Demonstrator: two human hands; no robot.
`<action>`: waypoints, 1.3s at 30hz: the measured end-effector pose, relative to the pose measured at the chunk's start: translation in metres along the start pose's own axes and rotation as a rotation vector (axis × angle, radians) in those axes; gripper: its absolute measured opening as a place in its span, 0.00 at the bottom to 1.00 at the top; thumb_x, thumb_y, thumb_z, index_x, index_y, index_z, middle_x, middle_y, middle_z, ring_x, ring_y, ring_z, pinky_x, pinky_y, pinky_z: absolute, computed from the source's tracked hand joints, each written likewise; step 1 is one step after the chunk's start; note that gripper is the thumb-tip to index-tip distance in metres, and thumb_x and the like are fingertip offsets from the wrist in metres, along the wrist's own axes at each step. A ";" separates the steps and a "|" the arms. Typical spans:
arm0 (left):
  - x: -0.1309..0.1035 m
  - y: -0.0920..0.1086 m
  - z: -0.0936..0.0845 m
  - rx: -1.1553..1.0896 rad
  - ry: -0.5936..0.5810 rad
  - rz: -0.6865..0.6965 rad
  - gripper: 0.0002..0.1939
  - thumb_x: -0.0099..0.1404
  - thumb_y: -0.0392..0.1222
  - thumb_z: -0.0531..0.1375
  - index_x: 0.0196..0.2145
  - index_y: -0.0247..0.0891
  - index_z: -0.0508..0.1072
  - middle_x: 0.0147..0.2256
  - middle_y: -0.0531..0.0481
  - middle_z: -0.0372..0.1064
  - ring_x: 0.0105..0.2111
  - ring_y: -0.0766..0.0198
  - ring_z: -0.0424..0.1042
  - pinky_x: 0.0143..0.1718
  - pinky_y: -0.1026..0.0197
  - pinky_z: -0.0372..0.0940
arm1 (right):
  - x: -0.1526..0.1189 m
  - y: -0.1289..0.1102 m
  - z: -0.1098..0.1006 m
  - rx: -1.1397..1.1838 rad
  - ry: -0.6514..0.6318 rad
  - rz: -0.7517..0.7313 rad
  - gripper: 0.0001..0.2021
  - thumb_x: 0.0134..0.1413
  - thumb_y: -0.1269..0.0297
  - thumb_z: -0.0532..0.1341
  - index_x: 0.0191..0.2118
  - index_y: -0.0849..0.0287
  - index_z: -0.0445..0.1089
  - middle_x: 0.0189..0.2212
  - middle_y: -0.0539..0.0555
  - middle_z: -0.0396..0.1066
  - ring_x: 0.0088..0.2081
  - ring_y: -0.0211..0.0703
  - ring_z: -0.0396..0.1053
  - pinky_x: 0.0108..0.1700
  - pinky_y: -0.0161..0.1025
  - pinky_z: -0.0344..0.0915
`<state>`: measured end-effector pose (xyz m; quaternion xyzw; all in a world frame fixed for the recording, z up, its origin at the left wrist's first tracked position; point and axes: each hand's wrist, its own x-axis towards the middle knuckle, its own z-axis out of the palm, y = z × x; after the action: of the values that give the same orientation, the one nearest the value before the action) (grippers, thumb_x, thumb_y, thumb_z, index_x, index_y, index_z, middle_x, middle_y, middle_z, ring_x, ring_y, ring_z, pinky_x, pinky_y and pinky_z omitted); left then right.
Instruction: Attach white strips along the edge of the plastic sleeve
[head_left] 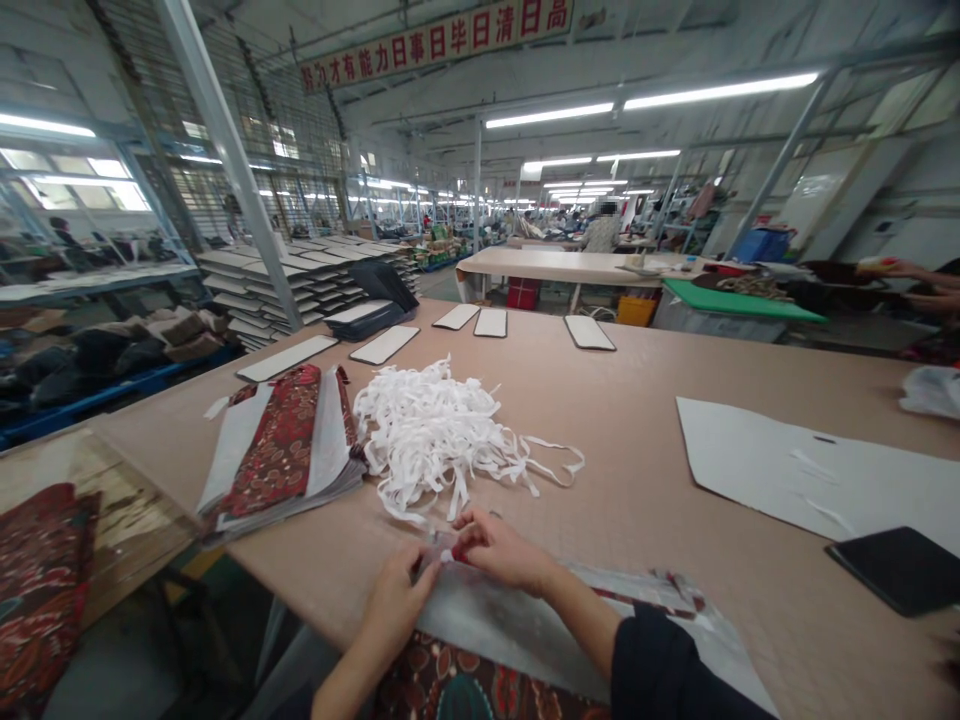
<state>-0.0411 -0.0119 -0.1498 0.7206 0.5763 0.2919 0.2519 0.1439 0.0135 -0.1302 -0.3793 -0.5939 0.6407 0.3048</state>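
In the head view, a piece of patterned fabric with a pale grey backing [502, 615] lies at the table's near edge, partly under my forearms. My left hand [401, 590] pinches its far left corner between thumb and fingers. Close beside it, my right hand [495, 550] has its fingers closed on the same corner. A small white bit [447, 555] shows between the two hands, perhaps the end of a strip. Just beyond lies a tangled heap of white fabric strips [435, 430]. To its left sits a stack of folded red-brown patterned fabric [277, 440].
A large white board [810, 465] and a black flat pad [900, 568] lie on the right of the brown table [630, 400]. Several white panels [491, 322] line the far edge. Patterned fabric [45, 580] hangs at far left. Another person's hand [892, 268] shows at far right.
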 end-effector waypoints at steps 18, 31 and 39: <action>-0.005 0.006 0.012 0.735 0.067 0.397 0.11 0.60 0.30 0.51 0.36 0.40 0.69 0.34 0.49 0.65 0.34 0.61 0.63 0.36 0.58 0.57 | 0.034 0.020 -0.004 -0.885 0.052 -0.262 0.10 0.45 0.78 0.53 0.31 0.61 0.69 0.31 0.52 0.69 0.37 0.38 0.64 0.41 0.32 0.58; -0.002 0.009 0.016 0.863 -0.046 0.437 0.15 0.60 0.28 0.50 0.45 0.34 0.67 0.37 0.45 0.66 0.35 0.58 0.64 0.38 0.54 0.59 | 0.050 0.010 0.000 -1.094 -0.072 -0.178 0.08 0.45 0.74 0.55 0.33 0.60 0.69 0.34 0.54 0.68 0.36 0.41 0.64 0.38 0.34 0.58; 0.001 0.009 0.016 0.857 -0.049 0.403 0.14 0.61 0.29 0.51 0.42 0.38 0.68 0.35 0.46 0.67 0.35 0.57 0.64 0.35 0.55 0.59 | 0.051 0.004 -0.003 -1.107 -0.004 -0.080 0.07 0.46 0.71 0.55 0.32 0.59 0.69 0.32 0.53 0.70 0.35 0.40 0.66 0.34 0.32 0.58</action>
<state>-0.0238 -0.0133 -0.1547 0.8637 0.4875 0.0536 -0.1164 0.1202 0.0579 -0.1404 -0.4587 -0.8564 0.2218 0.0829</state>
